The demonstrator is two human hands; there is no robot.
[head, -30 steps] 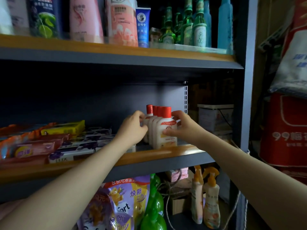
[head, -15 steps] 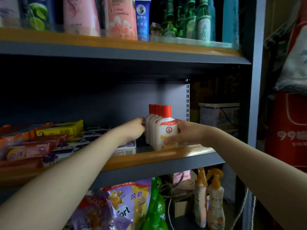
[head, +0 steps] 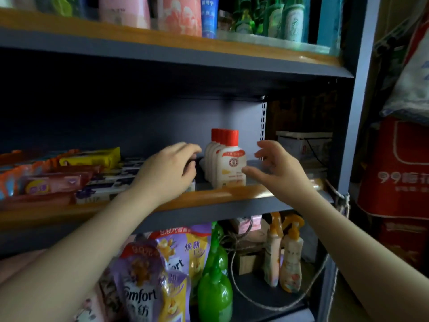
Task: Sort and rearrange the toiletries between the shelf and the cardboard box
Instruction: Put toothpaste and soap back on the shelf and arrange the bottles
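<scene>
On the middle shelf [head: 227, 196], at the far left around nine o'clock, lie flat wrapped packets [head: 53, 182] in orange, red and yellow, stacked against dark boxed soaps [head: 109, 184]. Next comes the left hand [head: 167, 168], reaching in over the soap boxes with its back to the camera; its fingers are loosely bent and hold nothing, their tips just beside the row of bottles at its three o'clock. Whether they touch the bottles cannot be told.

The white bottles with red caps [head: 228, 163] stand upright in a tight row running front to back, near the front edge of the middle shelf, a little right of centre. At their three o'clock hovers the right hand [head: 276, 170], fingers spread apart and gripping nothing; the thumb tip [head: 249, 170] sits just beside the front bottle's right side, and contact cannot be told.

At twelve o'clock, the upper shelf [head: 162, 40] carries pink pouches [head: 181, 15], a blue tube [head: 210, 17] and green glass bottles [head: 274, 19]. At six o'clock, below, stand purple refill bags [head: 148, 282], green spray bottles [head: 216, 289] and two pale trigger bottles with orange heads [head: 287, 254], with a rope [head: 234, 282] looping between them. At the far right, beyond the shelf's upright, hangs a red bag [head: 394, 173].
</scene>
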